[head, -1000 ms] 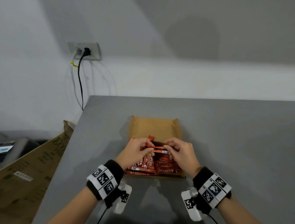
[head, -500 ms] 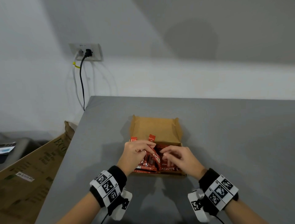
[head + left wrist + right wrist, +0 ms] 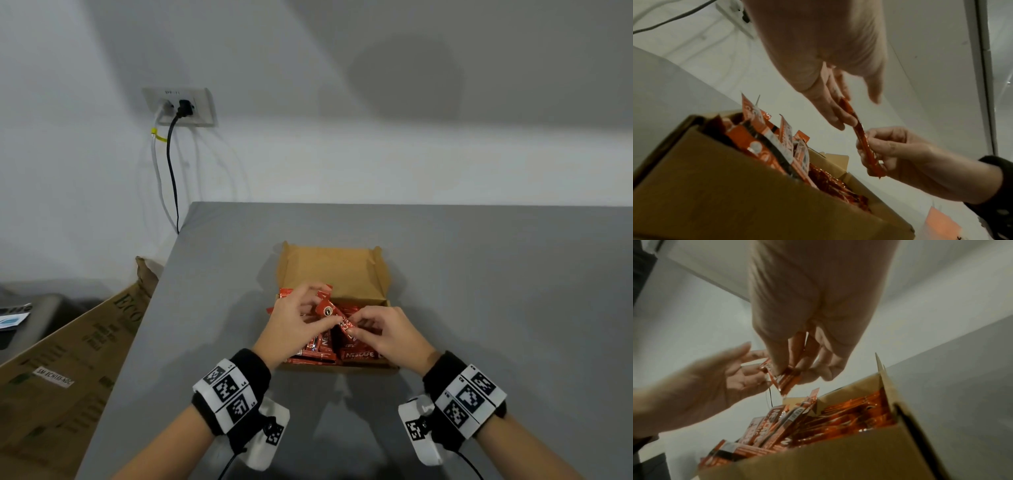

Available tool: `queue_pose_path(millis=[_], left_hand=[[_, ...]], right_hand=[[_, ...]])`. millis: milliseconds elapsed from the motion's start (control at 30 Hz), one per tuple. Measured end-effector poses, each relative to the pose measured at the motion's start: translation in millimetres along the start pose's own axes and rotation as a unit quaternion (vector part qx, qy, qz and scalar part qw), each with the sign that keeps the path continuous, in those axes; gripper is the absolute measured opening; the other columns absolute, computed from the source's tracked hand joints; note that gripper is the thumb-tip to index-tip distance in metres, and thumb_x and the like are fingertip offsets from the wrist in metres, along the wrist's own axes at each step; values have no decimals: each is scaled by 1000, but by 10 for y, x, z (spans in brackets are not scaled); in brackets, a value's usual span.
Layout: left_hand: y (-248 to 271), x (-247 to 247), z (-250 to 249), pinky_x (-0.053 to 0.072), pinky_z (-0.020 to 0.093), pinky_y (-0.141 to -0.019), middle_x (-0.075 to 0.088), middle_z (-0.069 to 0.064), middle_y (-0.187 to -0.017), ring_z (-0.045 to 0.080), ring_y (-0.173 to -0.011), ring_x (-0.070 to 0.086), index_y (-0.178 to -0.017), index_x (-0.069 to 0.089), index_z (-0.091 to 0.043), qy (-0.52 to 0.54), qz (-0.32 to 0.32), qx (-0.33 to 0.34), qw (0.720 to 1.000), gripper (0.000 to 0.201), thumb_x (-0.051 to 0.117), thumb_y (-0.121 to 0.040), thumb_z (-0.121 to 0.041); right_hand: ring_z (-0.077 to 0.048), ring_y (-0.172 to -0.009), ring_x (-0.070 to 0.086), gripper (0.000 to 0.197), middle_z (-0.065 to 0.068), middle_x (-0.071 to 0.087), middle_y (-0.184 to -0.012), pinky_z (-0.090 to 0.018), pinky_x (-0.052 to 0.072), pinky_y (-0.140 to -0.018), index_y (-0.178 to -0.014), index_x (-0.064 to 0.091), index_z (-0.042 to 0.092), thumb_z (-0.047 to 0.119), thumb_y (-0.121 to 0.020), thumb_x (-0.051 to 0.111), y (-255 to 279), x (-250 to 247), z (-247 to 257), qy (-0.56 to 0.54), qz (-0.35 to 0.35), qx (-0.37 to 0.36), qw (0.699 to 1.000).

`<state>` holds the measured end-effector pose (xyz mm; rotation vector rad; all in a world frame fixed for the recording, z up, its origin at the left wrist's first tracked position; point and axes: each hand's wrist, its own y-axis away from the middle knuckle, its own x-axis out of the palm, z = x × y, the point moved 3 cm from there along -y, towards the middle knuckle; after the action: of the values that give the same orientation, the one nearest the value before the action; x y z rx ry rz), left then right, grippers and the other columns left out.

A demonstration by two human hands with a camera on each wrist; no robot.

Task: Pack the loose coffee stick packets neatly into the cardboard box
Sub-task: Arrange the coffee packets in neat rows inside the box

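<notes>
An open cardboard box [image 3: 334, 270] sits mid-table, its lid flap folded back, holding several red coffee stick packets [image 3: 358, 354] that lie at mixed angles, some sticking up. Both hands hover just above the box and pinch one red packet [image 3: 334, 313] between them. My left hand [image 3: 298, 320] pinches its far end, my right hand [image 3: 380, 330] its near end. In the left wrist view the held packet [image 3: 861, 134] hangs above the box [image 3: 756, 203]. In the right wrist view the packet [image 3: 786, 380] sits over the packed sticks [image 3: 838, 421].
The grey table [image 3: 496, 291] surrounds the box. A large brown carton [image 3: 68, 359] leans beside the table's left edge. A wall socket with a black cable [image 3: 173, 164] is on the back wall.
Both hands have lifted one packet out of the pile and turned it to a slant above the box; half a second ago their fingers were down among the packets.
</notes>
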<state>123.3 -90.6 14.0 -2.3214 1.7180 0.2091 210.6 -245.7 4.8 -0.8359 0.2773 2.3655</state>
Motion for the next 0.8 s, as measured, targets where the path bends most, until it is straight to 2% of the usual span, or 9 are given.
queue_pose_path(millis=[133, 200, 333, 400, 500, 567, 667, 733, 800], left_hand=[[-71, 19, 65, 55, 21, -68, 70, 3, -81, 9, -66, 69, -98, 64, -17, -34, 7, -29, 999, 18, 68, -82, -11], [-77, 32, 79, 57, 25, -69, 71, 5, -81, 9, -66, 69, -91, 66, -16, -44, -1, -30, 999, 10, 67, -83, -10], [-84, 113, 98, 57, 38, -71, 68, 6, -74, 11, -69, 69, -84, 52, -11, -25, -28, -43, 998, 8, 56, -90, -6], [-90, 150, 87, 57, 33, -71, 66, 4, -73, 8, -71, 68, -86, 46, -8, -47, -33, -21, 998, 8, 49, -94, -8], [-115, 188, 70, 56, 28, -72, 66, 2, -76, 6, -72, 66, -90, 44, -6, -47, -65, 9, 997, 7, 45, -95, -9], [-139, 223, 58, 56, 29, -72, 66, 2, -77, 7, -72, 66, -92, 43, -6, -41, -73, 15, 996, 6, 44, -96, -10], [-168, 283, 49, 55, 27, -71, 66, -1, -79, 4, -73, 65, -93, 43, -6, -51, -68, 24, 996, 8, 45, -96, -14], [-169, 329, 46, 56, 27, -71, 67, 1, -79, 5, -74, 66, -93, 42, -6, -43, -50, 21, 998, 10, 44, -96, -15], [-154, 370, 66, 54, 34, -66, 65, 7, -75, 17, -69, 65, -90, 41, -9, -44, -16, 14, 999, 11, 45, -96, -17]], right_hand=[[-4, -78, 59, 15, 14, 65, -84, -15, 47, -71, -97, 73, 18, 21, -84, 67, 0, -23, -16, -2, -1, 9, 1000], [-5, -77, 61, 13, 11, 67, -82, -19, 49, -73, -94, 73, 23, 20, -81, 70, 1, -56, -31, -27, -21, 16, 999], [-4, -83, 65, 30, 6, 67, -88, -20, 52, -76, -99, 58, 36, 26, -75, 74, 33, -99, -110, -135, -97, 56, 985], [-12, -86, 67, 40, 0, 68, -95, -26, 54, -77, -107, 52, 31, 30, -73, 73, 40, -63, -132, -221, -128, 77, 964], [-19, -84, 68, 51, -7, 71, -90, -28, 56, -72, -120, 42, 13, 13, -78, 70, 2, 57, -98, -289, -145, 83, 943], [-16, -88, 68, 44, -5, 71, -91, -32, 56, -77, -116, 45, 7, 12, -80, 69, -43, 96, -75, -271, -154, 75, 947], [-16, -87, 68, 25, -4, 73, -89, -37, 53, -85, -99, 59, 3, 16, -80, 70, -92, 60, -63, -251, -191, 60, 947], [-17, -83, 68, 17, -6, 72, -85, -33, 53, -82, -92, 64, 3, 12, -80, 70, -108, 4, -76, -261, -226, 57, 937], [-16, -81, 67, 10, -6, 70, -83, -25, 51, -80, -88, 65, 7, 6, -79, 70, -116, -36, -69, -271, -240, 46, 931]])
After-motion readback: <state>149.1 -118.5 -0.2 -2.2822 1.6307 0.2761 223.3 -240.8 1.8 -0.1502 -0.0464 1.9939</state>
